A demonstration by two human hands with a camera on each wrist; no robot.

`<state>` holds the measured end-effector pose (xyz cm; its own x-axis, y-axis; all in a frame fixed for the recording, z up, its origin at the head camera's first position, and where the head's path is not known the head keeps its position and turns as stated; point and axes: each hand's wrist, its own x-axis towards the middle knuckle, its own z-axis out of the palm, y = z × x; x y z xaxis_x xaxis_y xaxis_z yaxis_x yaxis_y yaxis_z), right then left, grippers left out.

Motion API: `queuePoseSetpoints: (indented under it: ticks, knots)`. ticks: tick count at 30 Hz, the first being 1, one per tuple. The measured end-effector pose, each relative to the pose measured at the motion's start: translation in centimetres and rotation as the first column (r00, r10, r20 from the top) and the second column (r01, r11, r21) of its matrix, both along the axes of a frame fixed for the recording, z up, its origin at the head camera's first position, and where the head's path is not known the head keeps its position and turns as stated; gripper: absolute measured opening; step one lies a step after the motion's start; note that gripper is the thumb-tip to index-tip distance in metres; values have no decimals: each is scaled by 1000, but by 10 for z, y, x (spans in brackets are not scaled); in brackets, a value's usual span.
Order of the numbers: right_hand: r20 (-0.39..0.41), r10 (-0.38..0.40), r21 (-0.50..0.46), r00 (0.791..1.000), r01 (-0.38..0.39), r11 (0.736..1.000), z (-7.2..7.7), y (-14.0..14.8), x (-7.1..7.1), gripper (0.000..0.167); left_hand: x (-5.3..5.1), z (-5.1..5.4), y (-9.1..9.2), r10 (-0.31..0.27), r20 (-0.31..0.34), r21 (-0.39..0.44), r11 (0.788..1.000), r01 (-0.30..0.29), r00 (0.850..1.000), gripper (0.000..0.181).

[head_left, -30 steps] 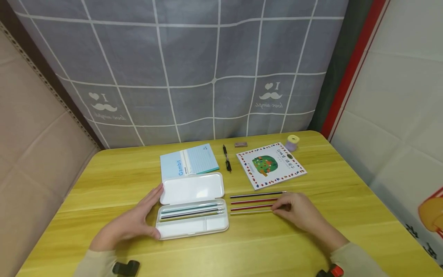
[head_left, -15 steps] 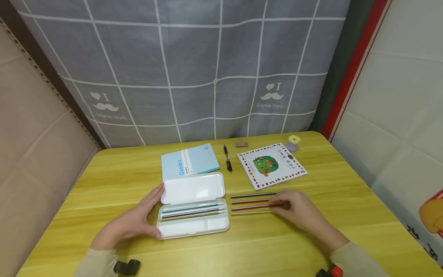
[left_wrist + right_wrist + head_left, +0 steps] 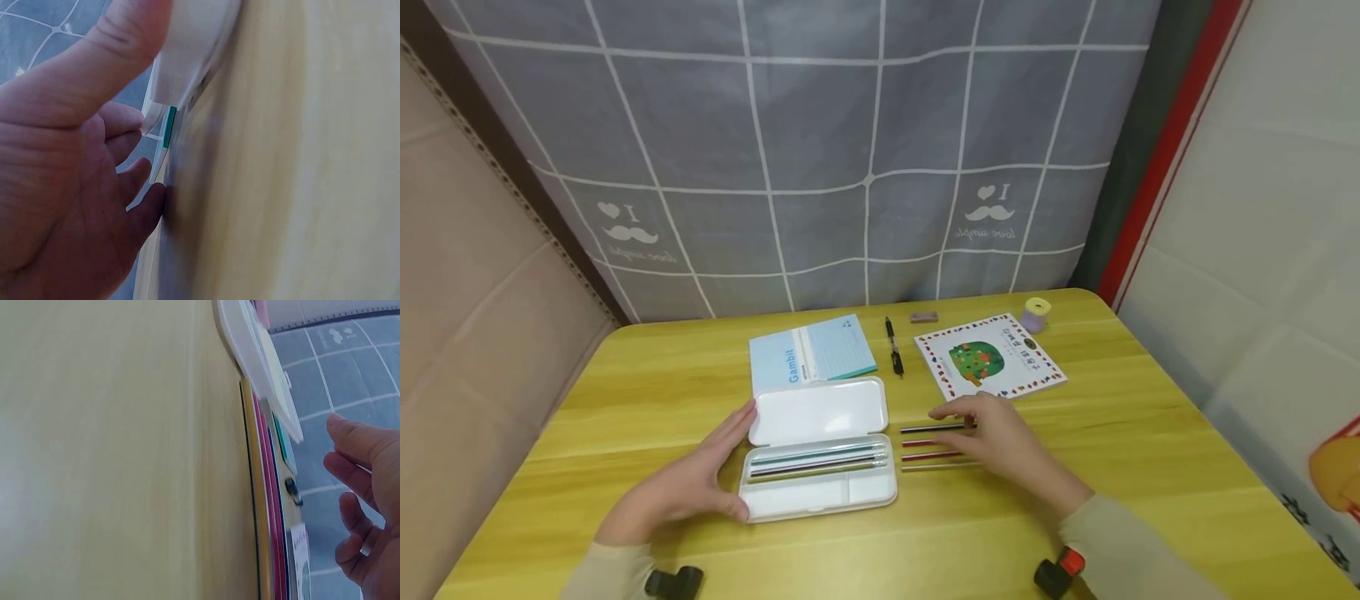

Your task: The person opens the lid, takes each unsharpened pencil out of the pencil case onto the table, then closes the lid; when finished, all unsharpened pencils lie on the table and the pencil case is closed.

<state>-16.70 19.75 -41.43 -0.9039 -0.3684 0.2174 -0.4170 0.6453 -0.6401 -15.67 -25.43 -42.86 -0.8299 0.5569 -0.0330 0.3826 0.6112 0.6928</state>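
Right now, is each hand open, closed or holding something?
Left hand: open, resting against the pencil case.
Right hand: open, holding nothing, over the loose pencils.

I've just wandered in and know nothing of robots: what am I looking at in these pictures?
There is no robot here, just a person's bare left hand and right hand. The wide picture comes from a head-worn camera looking down; each tilted close-up comes from a camera on one wrist.

On the table are an open white pencil case containing pencils, four loose pencils beside it, a Gambit notebook, a black pen, a picture book, an eraser-like block and a small lilac item with a yellow top.

The left hand steadies the case's left side. The right hand hovers over the loose pencils, thumb and fingers apart, seemingly holding nothing.
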Motion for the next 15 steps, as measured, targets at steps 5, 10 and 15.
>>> queuePoseSetpoints:
  ticks: [5, 10, 15]
  knots:
    - [5, 60, 14, 998, -60, 998, 1, -29, -4, 25, -1, 1, 1, -3, 3, 4, 1000, 3, 1000, 141]
    - [14, 102, 10, 995, -102, 995, -1, -49, -2, 26, -1, 2, 0, -5, 6, 4, 1000, 5, 1000, 140]
    - [18, 139, 28, 990, -139, 990, -5, -65, -3, 25, 1, 3, 0, 0, 12, 3, 1000, 0, 1000, 140]
